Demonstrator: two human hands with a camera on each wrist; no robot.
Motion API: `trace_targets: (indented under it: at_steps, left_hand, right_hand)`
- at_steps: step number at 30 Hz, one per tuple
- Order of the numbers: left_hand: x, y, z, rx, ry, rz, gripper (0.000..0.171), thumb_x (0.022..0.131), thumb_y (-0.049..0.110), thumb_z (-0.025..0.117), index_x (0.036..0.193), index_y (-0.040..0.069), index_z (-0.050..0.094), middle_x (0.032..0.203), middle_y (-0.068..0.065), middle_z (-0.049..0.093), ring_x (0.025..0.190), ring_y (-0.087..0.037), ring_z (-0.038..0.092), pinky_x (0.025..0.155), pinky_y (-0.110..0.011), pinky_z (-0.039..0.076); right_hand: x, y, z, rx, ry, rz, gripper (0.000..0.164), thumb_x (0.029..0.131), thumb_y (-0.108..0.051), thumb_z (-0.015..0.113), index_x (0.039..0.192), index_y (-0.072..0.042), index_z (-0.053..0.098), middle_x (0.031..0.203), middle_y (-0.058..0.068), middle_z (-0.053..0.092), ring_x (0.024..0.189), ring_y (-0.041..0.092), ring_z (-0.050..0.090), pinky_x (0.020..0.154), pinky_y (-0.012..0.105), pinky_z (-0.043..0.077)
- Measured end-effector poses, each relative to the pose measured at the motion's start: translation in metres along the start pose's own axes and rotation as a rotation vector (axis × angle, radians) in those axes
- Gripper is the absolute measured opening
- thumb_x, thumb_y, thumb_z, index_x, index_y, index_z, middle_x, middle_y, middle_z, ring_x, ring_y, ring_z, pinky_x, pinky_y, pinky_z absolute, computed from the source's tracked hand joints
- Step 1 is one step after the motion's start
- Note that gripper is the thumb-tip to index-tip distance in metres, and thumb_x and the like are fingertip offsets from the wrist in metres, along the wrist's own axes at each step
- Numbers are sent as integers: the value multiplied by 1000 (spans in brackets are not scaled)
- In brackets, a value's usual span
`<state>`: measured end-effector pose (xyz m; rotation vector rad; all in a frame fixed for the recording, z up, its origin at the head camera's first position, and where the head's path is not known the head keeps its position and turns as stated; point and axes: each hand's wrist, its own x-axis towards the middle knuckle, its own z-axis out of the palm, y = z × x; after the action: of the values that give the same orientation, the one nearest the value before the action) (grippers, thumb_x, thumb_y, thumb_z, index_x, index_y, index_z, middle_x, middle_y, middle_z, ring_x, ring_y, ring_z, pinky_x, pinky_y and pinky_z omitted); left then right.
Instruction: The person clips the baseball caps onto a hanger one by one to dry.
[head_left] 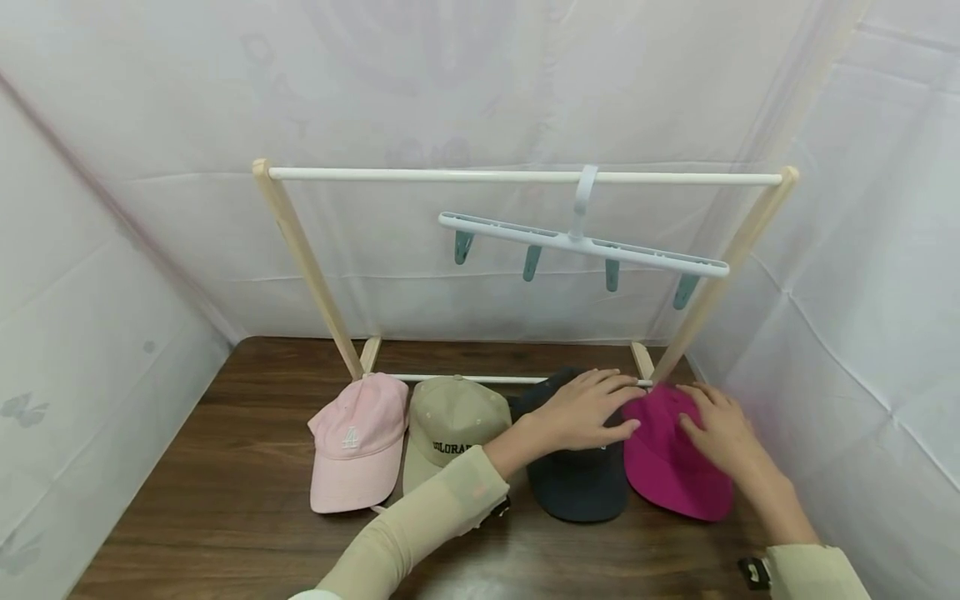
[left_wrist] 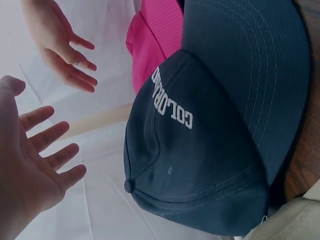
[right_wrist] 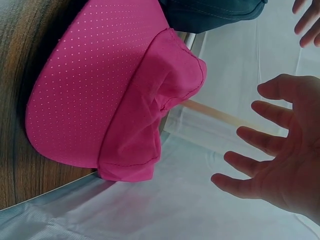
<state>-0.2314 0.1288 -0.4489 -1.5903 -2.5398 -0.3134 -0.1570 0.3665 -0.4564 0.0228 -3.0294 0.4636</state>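
My left hand (head_left: 581, 412) hovers over the dark navy cap (head_left: 577, 487), fingers spread and touching nothing; the left wrist view shows a gap between that hand (left_wrist: 30, 155) and the cap (left_wrist: 195, 140) with white lettering. Above the magenta cap (head_left: 667, 450) hangs my right hand (head_left: 723, 429), its fingers loosely spread. In the right wrist view this hand (right_wrist: 275, 140) is apart from the magenta cap (right_wrist: 130, 110), whose brim is dotted and whose crown is partly crumpled. Left of these lie a khaki cap (head_left: 457, 412), partly hidden by my left arm, and a pink cap (head_left: 360, 442).
A wooden rack with a white top bar (head_left: 450, 175) stands behind the caps. From it hangs a tilted white hanger (head_left: 510, 231) with several blue-grey clips (head_left: 532, 262). The caps lie on a dark wooden table (head_left: 225, 483), with white cloth (head_left: 847, 333) around it.
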Motion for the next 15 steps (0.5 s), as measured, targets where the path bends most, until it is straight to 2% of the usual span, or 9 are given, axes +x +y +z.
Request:
trace_targets:
  at_steps: [8,15]
  left_hand:
    - [6,4,9,-32,-39,-1,55,98,56,29,144,26,39,150,6,34,140,-15,26,115,-32,19]
    - [11,9,14,-36,-34,1,55,97,56,31,143,27,39,150,7,33,139,-13,26,114,-29,19]
  right_hand:
    - [3,2,2,-9,2,-15,48,92,-18,55,135,1,44,137,32,37,118,59,33,82,75,33]
    - [4,4,7,6,-1,-24,48,91,-17,56,134,2,43,136,32,36,118,59,33,84,75,31]
